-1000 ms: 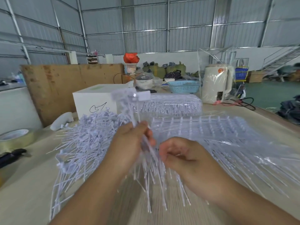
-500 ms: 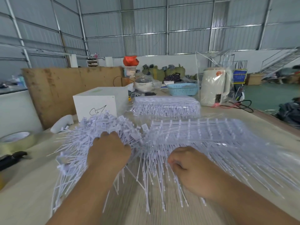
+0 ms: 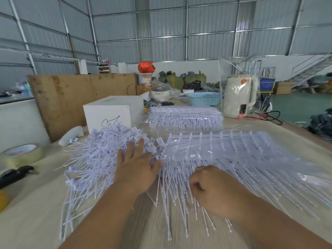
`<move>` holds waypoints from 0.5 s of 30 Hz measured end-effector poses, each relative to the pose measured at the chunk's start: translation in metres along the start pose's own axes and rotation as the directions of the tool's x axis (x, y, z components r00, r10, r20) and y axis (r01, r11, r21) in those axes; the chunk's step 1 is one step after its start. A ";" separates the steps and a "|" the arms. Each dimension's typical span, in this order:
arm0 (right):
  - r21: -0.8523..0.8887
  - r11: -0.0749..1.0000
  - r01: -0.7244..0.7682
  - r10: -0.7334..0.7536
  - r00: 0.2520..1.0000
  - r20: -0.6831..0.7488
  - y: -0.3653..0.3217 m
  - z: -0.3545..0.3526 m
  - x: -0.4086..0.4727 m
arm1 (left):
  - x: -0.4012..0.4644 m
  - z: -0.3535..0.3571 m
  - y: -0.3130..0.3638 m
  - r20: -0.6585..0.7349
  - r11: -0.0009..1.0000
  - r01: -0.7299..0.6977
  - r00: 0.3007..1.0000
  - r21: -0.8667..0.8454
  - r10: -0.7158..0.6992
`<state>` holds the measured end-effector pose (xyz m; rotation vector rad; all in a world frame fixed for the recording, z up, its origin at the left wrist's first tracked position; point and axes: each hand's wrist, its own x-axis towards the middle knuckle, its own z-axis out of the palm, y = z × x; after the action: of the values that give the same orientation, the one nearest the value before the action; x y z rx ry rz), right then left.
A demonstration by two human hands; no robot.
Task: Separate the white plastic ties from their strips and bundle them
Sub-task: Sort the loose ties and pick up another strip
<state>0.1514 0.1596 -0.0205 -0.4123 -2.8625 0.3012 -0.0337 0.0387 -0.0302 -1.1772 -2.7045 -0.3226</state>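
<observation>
A loose heap of separated white ties point(image 3: 93, 159) lies on the table to the left. My left hand point(image 3: 136, 168) rests flat on its right edge, fingers straight and spread. To the right, rows of white ties on their strips point(image 3: 233, 155) spread out under clear plastic. My right hand point(image 3: 213, 193) sits on the near ends of these ties with its fingers curled; what they pinch is hidden. A wrapped pack of tie strips point(image 3: 185, 119) lies further back.
A white box point(image 3: 111, 115) stands behind the heap, with a white tool point(image 3: 71, 135) beside it. A tape roll point(image 3: 21, 155) and a black tool point(image 3: 14, 175) lie at the left. A blue basket point(image 3: 204, 98) and a white kettle point(image 3: 239, 97) stand at the back.
My left hand has lowered a held bunch of ties onto the left heap and now lies flat with fingers spread. My right hand has stayed on the strips' near ends.
</observation>
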 end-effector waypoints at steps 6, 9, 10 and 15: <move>0.076 0.993 -0.090 0.091 0.996 -0.003 0.005 0.003 0.002 | -0.011 -0.005 0.020 -0.359 0.981 -0.168 0.925 -0.095 0.124; 0.088 0.991 -0.105 0.107 0.994 -0.025 0.010 0.009 0.007 | -0.015 -0.010 0.029 -0.451 0.933 -0.323 0.864 -0.159 0.222; 0.082 0.990 -0.111 0.114 0.993 -0.029 0.010 0.010 0.009 | -0.017 -0.010 0.030 -0.414 0.933 -0.326 0.878 -0.151 0.239; 0.075 0.985 -0.155 0.156 0.988 -0.013 0.017 0.014 0.014 | -0.016 -0.003 0.027 -0.093 0.983 -0.172 0.982 -0.069 0.165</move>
<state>0.1394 0.1772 -0.0351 -0.6221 -2.7960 0.4266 -0.0025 0.0446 -0.0275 -1.3694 -2.5184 -0.4452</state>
